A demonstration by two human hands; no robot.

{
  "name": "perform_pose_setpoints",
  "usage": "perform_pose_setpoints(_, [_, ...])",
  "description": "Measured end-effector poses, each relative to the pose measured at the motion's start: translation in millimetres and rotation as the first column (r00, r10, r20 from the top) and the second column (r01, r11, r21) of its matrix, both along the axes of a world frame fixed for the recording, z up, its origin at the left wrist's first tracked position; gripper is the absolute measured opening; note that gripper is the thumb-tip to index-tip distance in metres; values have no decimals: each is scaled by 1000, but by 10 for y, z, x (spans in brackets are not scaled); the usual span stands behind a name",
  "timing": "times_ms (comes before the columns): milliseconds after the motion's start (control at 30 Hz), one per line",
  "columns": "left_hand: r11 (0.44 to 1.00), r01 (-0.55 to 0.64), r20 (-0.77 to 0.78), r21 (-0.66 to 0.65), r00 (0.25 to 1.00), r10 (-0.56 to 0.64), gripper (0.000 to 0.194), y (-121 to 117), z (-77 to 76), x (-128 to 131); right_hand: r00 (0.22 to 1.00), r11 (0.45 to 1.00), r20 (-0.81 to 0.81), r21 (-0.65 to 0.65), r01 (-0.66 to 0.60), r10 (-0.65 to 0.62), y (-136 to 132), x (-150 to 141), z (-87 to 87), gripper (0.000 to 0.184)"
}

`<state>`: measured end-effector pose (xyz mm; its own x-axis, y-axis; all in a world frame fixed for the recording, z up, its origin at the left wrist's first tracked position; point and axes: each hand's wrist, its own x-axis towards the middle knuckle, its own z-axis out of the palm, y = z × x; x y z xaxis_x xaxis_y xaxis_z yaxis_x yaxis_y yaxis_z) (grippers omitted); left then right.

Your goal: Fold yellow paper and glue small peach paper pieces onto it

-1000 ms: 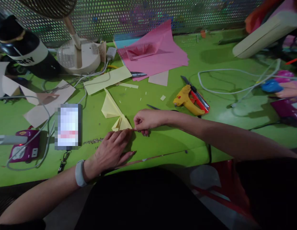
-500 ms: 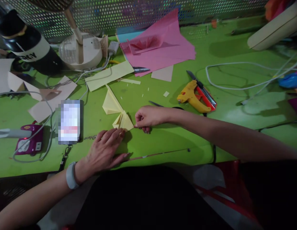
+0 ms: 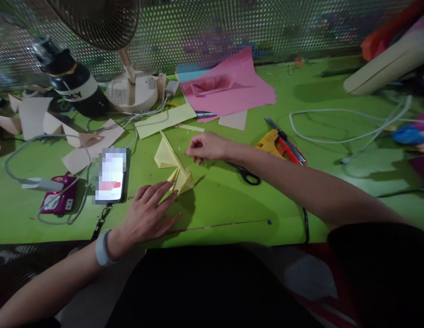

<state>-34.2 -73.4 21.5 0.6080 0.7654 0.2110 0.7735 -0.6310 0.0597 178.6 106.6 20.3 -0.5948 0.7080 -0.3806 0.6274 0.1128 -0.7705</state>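
Note:
A folded yellow paper piece (image 3: 167,157), with pleats and a long narrow ridge, lies on the green table. My left hand (image 3: 147,209) lies beside it with fingers stretched out; the fingertips touch its lower folded end. To the right of the paper and above the tabletop is my right hand (image 3: 207,146), its fingers curled together in a pinch. Whatever may be between those fingertips is too small to tell. Black-handled scissors (image 3: 249,176) lie partly hidden beneath my right forearm.
Behind the folded piece lie a yellow strip (image 3: 166,120) and pink paper (image 3: 232,98). A yellow glue gun (image 3: 269,142) and a red cutter (image 3: 290,148) lie right. A phone (image 3: 111,175), purple power adapter (image 3: 59,196), fan (image 3: 130,91), black bottle (image 3: 78,89) and cables stand or lie left.
My right hand has moved away from the paper's right corner, up and slightly left. The paper's lower end now stands more raised. My left hand stays at the paper; the view has tilted.

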Motion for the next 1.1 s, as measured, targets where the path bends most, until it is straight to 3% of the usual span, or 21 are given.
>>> perform_pose_setpoints(67, [994, -106, 69, 13, 992, 104, 52, 77, -49, 116, 995, 957, 27, 279, 84, -95, 148, -219, 3, 21])
perform_pose_setpoints(133, [979, -195, 131, -54, 971, 200, 67, 188, -123, 248, 987, 908, 86, 409, 91, -137, 254, -451, -6, 30])
perform_pose_setpoints(200, [974, -187, 169, -129, 964, 207, 62, 305, -180, 345, 986, 854, 114, 518, 49, -126, 315, -628, -17, 32])
perform_pose_setpoints(267, [976, -120, 249, -182, 955, 164, 43, 401, -178, 356, 994, 782, 109, 618, -81, 17, 350, -700, -25, 29])
perform_pose_setpoints(333, [975, -68, 346, -211, 928, 139, 25, 465, -99, 253, 959, 698, 131, 662, -274, 252, 366, -644, -31, 33])
perform_pose_setpoints(400, [967, -85, 438, -241, 880, 187, 26, 503, 34, 56, 878, 639, 178, 624, -449, 444, 353, -475, -39, 37])
perform_pose_setpoints(467, [966, -145, 491, -214, 839, 235, 21, 519, 169, -155, 822, 619, 202, 569, -541, 532, 298, -241, -50, 39])
perform_pose_setpoints(567, [966, -220, 477, -136, 840, 258, 11, 499, 271, -277, 831, 618, 211, 580, -530, 515, 165, 95, -69, 35])
perform_pose_setpoints(600, [972, -198, 458, -128, 857, 235, 16, 482, 267, -237, 845, 624, 210, 592, -510, 492, 123, 176, -72, 33])
perform_pose_setpoints(700, [990, -67, 345, -122, 933, 105, 64, 431, 175, 47, 866, 616, 219, 626, -478, 449, 50, 308, -58, 29])
perform_pose_setpoints(733, [993, -81, 275, -90, 956, 103, 69, 424, 134, 147, 872, 610, 225, 639, -469, 435, 43, 328, -44, 28])
perform_pose_setpoints(800, [989, -147, 85, -27, 985, 148, 52, 440, 66, 267, 891, 612, 229, 659, -438, 391, 40, 369, 0, 26])
perform_pose_setpoints(867, [988, -154, -47, -7, 987, 153, 33, 503, 44, 230, 913, 634, 221, 662, -399, 344, 19, 441, 56, 25])
perform_pose_setpoints(1000, [974, -206, -103, 93, 971, 215, 32, 757, 113, -160, 925, 685, 195, 626, -374, 327, -169, 643, 137, 27])
perform_pose_setpoints(1100, [983, -169, -139, 65, 974, 177, 32, 1024, 163, -405, 913, 727, 157, 560, -396, 377, -428, 691, 102, 30])
